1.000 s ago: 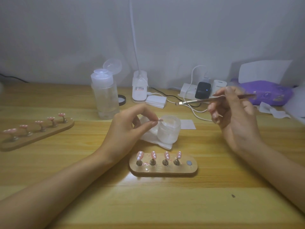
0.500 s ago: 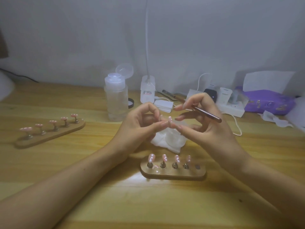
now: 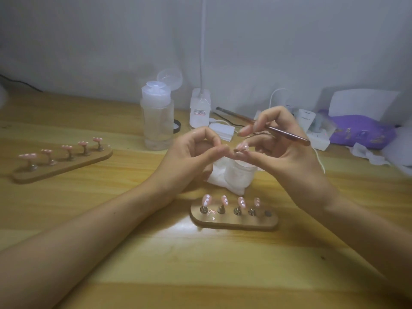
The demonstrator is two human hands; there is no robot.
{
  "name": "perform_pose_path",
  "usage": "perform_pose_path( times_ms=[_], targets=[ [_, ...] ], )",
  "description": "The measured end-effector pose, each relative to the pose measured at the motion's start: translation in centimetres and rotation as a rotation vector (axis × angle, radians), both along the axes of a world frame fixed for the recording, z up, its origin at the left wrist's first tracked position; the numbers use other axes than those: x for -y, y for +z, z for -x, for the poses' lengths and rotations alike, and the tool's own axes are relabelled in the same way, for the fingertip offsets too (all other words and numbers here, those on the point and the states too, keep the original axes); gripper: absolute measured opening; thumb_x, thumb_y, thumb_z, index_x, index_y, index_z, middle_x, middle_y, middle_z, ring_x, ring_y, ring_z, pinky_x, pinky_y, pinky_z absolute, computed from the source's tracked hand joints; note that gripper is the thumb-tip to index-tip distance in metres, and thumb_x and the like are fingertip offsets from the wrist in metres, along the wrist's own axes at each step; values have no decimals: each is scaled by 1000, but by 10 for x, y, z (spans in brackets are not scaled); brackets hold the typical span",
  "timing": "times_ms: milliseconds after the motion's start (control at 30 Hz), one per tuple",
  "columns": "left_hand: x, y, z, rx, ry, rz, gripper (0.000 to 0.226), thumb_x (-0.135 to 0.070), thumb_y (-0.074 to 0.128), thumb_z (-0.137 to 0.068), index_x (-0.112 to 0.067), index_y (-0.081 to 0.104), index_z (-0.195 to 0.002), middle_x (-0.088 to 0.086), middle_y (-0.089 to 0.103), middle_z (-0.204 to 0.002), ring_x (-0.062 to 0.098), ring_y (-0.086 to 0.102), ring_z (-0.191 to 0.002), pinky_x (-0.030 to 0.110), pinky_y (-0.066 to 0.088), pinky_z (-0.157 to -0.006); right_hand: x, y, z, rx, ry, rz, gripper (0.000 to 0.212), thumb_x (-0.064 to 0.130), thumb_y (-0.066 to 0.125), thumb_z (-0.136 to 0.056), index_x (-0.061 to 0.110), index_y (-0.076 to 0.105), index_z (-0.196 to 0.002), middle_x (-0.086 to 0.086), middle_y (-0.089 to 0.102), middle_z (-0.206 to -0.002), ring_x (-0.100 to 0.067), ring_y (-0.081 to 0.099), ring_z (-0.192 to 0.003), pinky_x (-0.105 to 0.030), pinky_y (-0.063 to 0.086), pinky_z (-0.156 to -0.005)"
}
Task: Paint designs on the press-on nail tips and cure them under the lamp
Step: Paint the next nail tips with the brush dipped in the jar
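A: Hands first, quick.
B: Left hand (image 3: 194, 157) is up over the counter (image 3: 200, 268), thumb and forefinger pinching one pink nail tip (image 3: 242, 147). Right hand (image 3: 285, 159) has its upper fingers curled round a dark brush (image 3: 287, 134), handle end pointing right. Its lower fingers touch the same nail tip from the other side.
A: Where's the tip exactly?
B: In the air between the two hands, above the jar (image 3: 239, 175). The jar sits on a white wipe (image 3: 217, 178), and the hands hide its top.
A: Rest of the set?
B: Near holder (image 3: 234, 220) is in front of the jar, with four painted pink tips on pegs and a grey disc at its right end. Far holder (image 3: 62, 162) is well apart on the left, angled, with five pink tips.
A: Clutter?
B: Clear pump bottle (image 3: 157, 123), lid flipped open, behind the left hand. White lamp base (image 3: 200, 108) just right of it, stem running up out of frame. Stack of white pads (image 3: 221, 131) beside that. Power strip (image 3: 316, 134) behind the right hand, partly blocked by it. Purple pack (image 3: 361, 131) at far right.
A: Any text?
B: The lamp base label has red and dark print, too blurred to read. There's a grey mark on a white plug, also unreadable.
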State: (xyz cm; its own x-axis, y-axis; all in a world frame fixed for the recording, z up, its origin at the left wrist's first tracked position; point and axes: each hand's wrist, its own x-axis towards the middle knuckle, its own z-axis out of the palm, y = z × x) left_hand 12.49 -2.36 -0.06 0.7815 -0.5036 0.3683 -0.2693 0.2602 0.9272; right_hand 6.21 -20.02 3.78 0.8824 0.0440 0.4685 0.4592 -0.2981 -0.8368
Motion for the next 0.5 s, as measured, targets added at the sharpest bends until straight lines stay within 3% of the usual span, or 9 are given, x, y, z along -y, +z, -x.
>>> perform_pose_path(
  times_ms=[67, 200, 300, 367, 433, 500],
  targets=[
    [0, 0, 0, 34, 93, -15, 27, -31, 51, -98, -13, 50, -78, 1, 73, -75, 19, 33, -45, 14, 30, -41, 12, -1, 14, -11, -41, 16, 36, 17, 80, -74, 20, 49, -92, -4, 69, -98, -14, 69, -80, -28, 50, -72],
    [0, 1, -6, -3, 242, 33, 43, -23, 34, -108, -13, 48, -69, -2, 61, -56, 9, 36, -42, 14, 25, -39, 37, -15, 48, -43, -97, 38, 32, 17, 80, -72, 21, 51, -84, -2, 61, -89, -20, 71, -79, -27, 52, -70],
    [1, 0, -6, -3, 245, 26, 44, -21, 33, -109, -13, 47, -68, -1, 60, -55, 9, 36, -43, 14, 25, -39, 44, -26, 59, -60, -98, 92, 32, 16, 79, -70, 19, 50, -84, -5, 58, -87, -25, 72, -79, -31, 49, -66],
    [1, 0, -4, 11, 241, 13, 45, -22, 33, -109, -13, 48, -68, -1, 60, -55, 11, 36, -44, 14, 25, -39, 45, -32, 59, -73, -89, 120, 33, 14, 80, -71, 18, 50, -84, -3, 59, -85, -22, 72, -79, -27, 47, -65],
    [0, -1, -3, 16, 244, 9, 45, -22, 33, -109, -13, 48, -68, -1, 60, -55, 13, 37, -47, 15, 25, -40, 45, -37, 57, -87, -94, 156, 37, 5, 83, -72, 17, 50, -84, 0, 64, -81, -20, 72, -79, -23, 47, -64],
    [-1, -1, -4, 15, 252, 8, 45, -21, 33, -109, -13, 48, -67, -1, 60, -55, 14, 37, -48, 16, 26, -40, 46, -41, 56, -116, -100, 166, 39, 0, 84, -72, 17, 51, -83, -2, 63, -79, -22, 72, -80, -27, 49, -64]
  ],
)
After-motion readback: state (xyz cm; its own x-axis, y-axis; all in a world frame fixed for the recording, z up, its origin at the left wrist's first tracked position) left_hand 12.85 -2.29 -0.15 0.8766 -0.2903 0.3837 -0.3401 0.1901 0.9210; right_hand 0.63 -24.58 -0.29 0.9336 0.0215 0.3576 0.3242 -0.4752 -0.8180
